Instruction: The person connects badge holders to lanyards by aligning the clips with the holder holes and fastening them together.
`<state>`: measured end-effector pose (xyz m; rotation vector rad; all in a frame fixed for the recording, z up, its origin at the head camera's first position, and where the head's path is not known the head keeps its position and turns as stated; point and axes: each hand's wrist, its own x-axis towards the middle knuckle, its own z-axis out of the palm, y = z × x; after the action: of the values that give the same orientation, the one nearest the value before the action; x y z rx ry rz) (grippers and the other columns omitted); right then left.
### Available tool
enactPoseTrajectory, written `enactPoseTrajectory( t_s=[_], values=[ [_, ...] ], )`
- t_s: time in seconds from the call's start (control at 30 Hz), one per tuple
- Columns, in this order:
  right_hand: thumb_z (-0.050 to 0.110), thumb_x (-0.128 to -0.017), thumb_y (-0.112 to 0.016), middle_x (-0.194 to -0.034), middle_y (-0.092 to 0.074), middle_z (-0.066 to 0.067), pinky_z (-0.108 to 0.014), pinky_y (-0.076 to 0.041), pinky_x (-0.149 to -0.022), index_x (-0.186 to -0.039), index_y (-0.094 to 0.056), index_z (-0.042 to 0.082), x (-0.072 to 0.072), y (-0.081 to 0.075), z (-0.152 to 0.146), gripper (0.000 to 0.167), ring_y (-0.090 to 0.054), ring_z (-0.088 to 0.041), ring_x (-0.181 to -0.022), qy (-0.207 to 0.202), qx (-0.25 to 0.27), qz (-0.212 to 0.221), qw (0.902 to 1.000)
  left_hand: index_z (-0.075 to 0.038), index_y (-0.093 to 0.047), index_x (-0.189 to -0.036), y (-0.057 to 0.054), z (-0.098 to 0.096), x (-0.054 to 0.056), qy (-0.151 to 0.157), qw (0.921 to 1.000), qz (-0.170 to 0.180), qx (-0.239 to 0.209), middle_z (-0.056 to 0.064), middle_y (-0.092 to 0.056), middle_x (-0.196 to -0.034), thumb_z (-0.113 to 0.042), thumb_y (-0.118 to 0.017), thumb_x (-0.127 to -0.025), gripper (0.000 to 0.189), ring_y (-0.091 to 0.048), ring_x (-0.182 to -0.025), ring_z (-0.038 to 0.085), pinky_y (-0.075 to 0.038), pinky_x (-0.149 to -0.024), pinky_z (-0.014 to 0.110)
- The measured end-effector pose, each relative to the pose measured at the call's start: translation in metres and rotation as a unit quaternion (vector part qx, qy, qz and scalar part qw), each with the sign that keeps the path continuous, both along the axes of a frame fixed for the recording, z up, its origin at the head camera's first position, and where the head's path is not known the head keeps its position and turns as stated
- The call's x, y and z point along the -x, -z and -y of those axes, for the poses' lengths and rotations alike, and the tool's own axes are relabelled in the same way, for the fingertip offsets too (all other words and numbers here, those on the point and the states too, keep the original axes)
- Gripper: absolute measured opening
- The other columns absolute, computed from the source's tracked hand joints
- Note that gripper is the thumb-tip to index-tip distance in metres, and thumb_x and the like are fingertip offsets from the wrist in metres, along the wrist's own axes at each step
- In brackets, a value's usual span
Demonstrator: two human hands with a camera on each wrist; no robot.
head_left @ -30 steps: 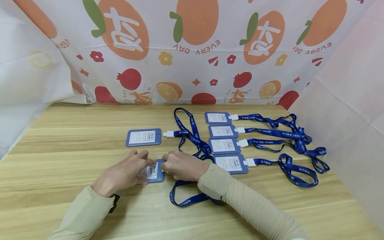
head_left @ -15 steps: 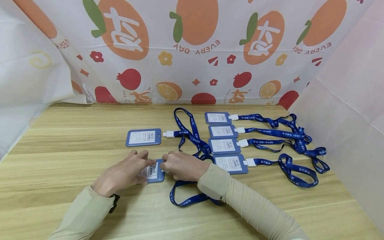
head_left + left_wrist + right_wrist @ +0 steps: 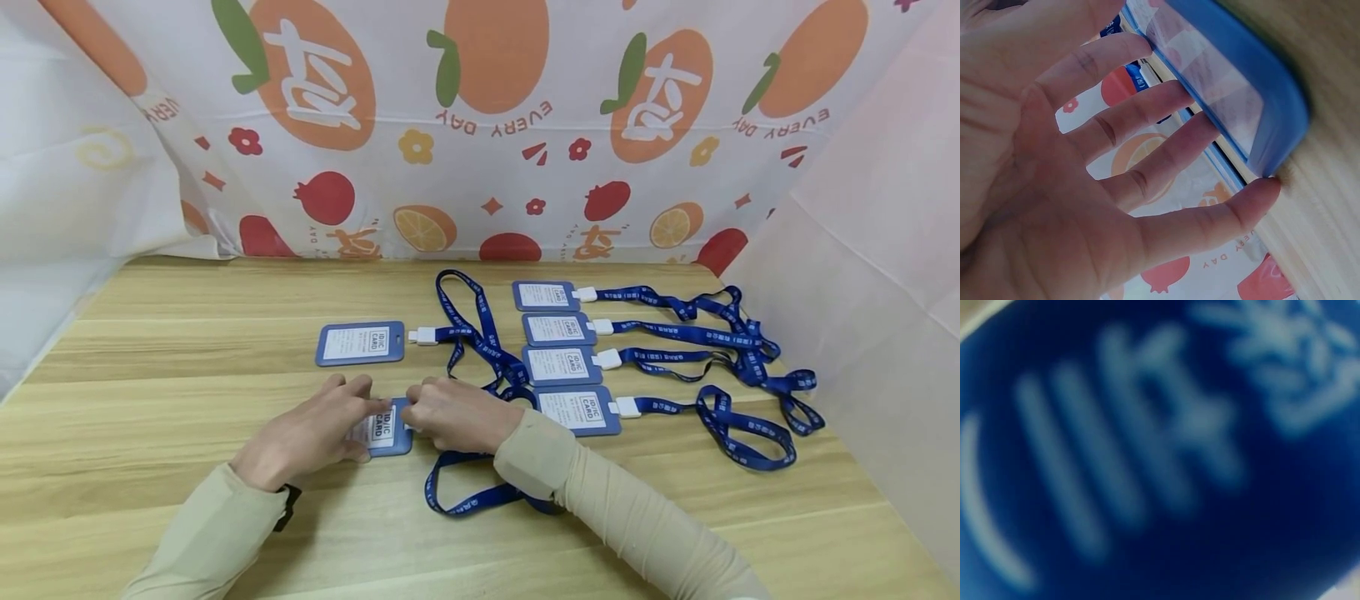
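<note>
My left hand [image 3: 303, 429] holds a blue ID badge holder [image 3: 400, 442] down at the table, thumb at its near edge and fingers at the far side. In the left wrist view the fingertips line the edge of the badge holder [image 3: 1291, 106], and its clear window shows. Just right of it, my right hand [image 3: 461, 412] pinches the end of a navy lanyard [image 3: 472, 504] at the holder's slotted end. Its fingers mostly hide the white clip. Blurred navy strap [image 3: 1241, 519] with pale characters fills the right wrist view, so the fingers do not show there.
Farther back lies another badge holder [image 3: 360, 343], a small gap from the white clip [image 3: 425, 336] of its own lanyard [image 3: 480, 317]. Several badge holders [image 3: 562, 365] with lanyards clipped on form a column at the right. Behind the table hangs a fruit-print cloth [image 3: 480, 183].
</note>
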<state>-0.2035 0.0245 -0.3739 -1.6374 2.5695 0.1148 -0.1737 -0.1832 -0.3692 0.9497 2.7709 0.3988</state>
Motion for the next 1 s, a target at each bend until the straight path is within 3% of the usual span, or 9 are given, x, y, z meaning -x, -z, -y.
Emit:
enactPoseTrajectory(
  t_s=[1.0],
  values=[
    [0.011,-0.099,-0.067,-0.112,-0.071,-0.004,-0.012,-0.049,-0.083,-0.122,-0.074,0.011,0.0005,-0.0001,-0.0003,0.024,-0.067,-0.01,-0.096,0.007,0.008,0.015,0.9998,0.001,-0.072,-0.122,0.001,0.001,0.0039,0.004,1.0,0.006,-0.002,0.004,-0.055,-0.098,-0.014,-0.091,-0.07,0.057,-0.043,-0.084,0.022,-0.039,-0.068,0.03]
  ],
)
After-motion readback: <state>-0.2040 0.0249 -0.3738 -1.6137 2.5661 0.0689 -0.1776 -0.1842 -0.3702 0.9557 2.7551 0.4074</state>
